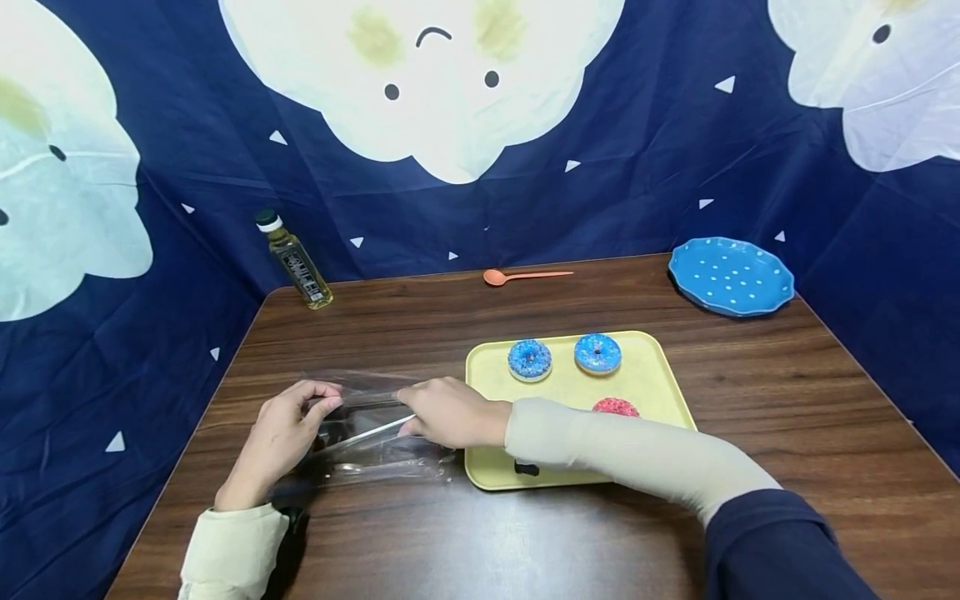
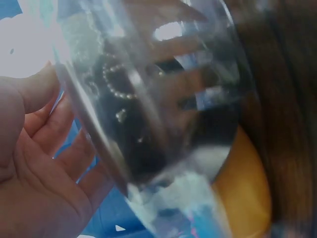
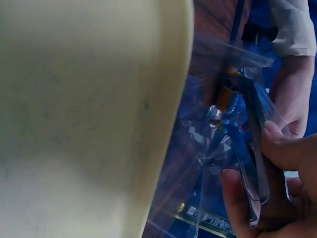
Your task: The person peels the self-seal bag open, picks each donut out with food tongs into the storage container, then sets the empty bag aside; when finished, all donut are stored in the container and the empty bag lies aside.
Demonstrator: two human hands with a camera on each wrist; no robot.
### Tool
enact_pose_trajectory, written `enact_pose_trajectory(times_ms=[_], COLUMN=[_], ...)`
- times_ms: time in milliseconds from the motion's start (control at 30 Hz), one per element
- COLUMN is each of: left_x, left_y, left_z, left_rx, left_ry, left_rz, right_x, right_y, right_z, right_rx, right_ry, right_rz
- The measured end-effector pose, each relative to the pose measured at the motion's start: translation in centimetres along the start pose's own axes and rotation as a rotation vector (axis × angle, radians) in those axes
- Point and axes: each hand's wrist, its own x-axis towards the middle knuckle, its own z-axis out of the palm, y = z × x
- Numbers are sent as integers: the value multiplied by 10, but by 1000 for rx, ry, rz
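Observation:
My left hand (image 1: 279, 429) pinches the edge of a clear plastic bag (image 1: 386, 469) between thumb and forefinger, left of the tray. From the other side my right hand (image 1: 453, 412) grips metal tongs (image 3: 257, 148), whose arms reach into the bag toward my left hand. In the left wrist view the slotted tongs head lies against a dark-topped donut (image 2: 250, 186) with an orange-tan underside, seen through the plastic. Two blue donuts, one (image 1: 530, 360) left of the other (image 1: 597, 354), and a pink one (image 1: 617, 407) partly behind my right sleeve lie on the yellow tray (image 1: 483, 371).
An oil bottle (image 1: 300, 265) stands at the back left corner of the wooden table (image 1: 420, 542). An orange spoon (image 1: 495, 277) lies along the back edge. At the back right is a blue dotted plate (image 1: 731, 277). A cloud-patterned cloth (image 1: 450, 225) hangs behind.

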Motion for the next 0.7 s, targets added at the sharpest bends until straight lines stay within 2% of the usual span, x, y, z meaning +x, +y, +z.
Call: enact_pose_trajectory(times_ms=[333, 700], left_x=[-3, -3], left_y=[-4, -7], left_z=[1, -1], left_rx=[-8, -22], left_ry=[-21, -76], left_rz=[-32, -74], right_x=[1, -22], right_y=[3, 15], right_z=[3, -15], right_rx=[-2, 32], right_ry=[6, 34], right_rz=[18, 47])
